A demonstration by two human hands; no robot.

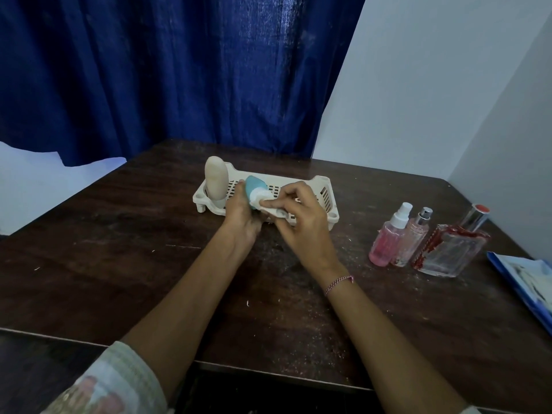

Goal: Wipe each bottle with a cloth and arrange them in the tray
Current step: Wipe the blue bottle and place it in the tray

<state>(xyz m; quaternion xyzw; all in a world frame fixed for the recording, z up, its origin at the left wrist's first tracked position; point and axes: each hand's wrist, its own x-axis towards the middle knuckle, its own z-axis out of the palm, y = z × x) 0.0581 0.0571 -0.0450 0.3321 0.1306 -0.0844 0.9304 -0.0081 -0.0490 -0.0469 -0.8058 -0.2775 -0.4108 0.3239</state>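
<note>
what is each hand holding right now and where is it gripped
Left hand grips the teal bottle by its lower end; right hand pinches the white cloth against it.

The left hand [239, 218] covers the bottom of the teal bottle [252, 188]. The right hand [301, 222] hides most of the white cloth [273, 209]. Both hands block the tray [327, 189] front wall. The blue thing [528, 282] at the table [119, 234] right edge is cut off.
</note>
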